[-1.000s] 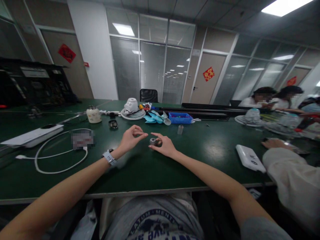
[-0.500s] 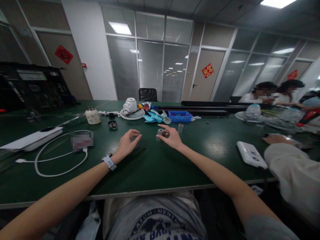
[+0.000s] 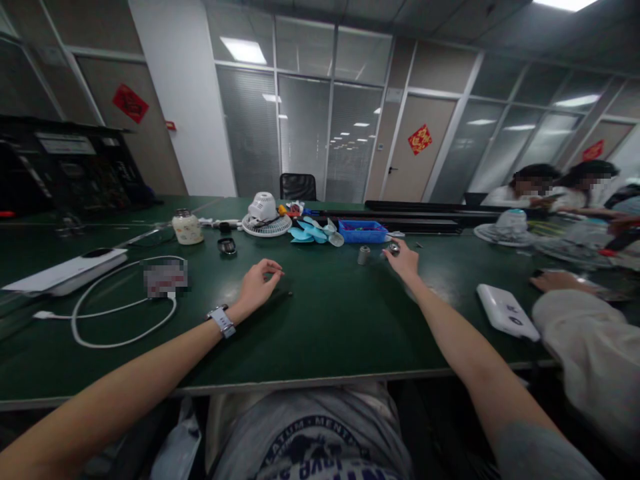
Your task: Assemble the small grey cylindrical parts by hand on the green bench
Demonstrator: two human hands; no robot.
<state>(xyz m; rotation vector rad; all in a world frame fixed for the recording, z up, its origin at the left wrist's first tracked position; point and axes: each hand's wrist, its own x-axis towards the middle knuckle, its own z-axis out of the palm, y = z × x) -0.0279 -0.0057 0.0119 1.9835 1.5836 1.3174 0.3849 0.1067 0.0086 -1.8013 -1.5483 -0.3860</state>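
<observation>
My right hand (image 3: 404, 261) is stretched far out over the green table (image 3: 320, 333), its fingers closed on a small grey metal cylinder (image 3: 393, 249). A second small grey cylinder (image 3: 363, 255) stands on the table just left of that hand. My left hand (image 3: 257, 283), with a watch on the wrist, hovers nearer to me with thumb and forefinger pinched together; what they hold, if anything, is too small to name. A tiny dark part (image 3: 290, 293) lies on the table just right of my left hand.
At the back stand a blue tray (image 3: 363, 232), light blue fan blades (image 3: 310, 233), a white fan guard and motor (image 3: 265, 217), a small bottle (image 3: 187, 228) and a dark ring (image 3: 227, 246). A white cable (image 3: 120, 307) lies left. A co-worker's sleeve (image 3: 590, 353) and white device (image 3: 505, 310) are right.
My right hand has carried the grey cylinder away from my left hand, to the right and farther out, past the standing cylinder. My left hand has stayed pinched in place.
</observation>
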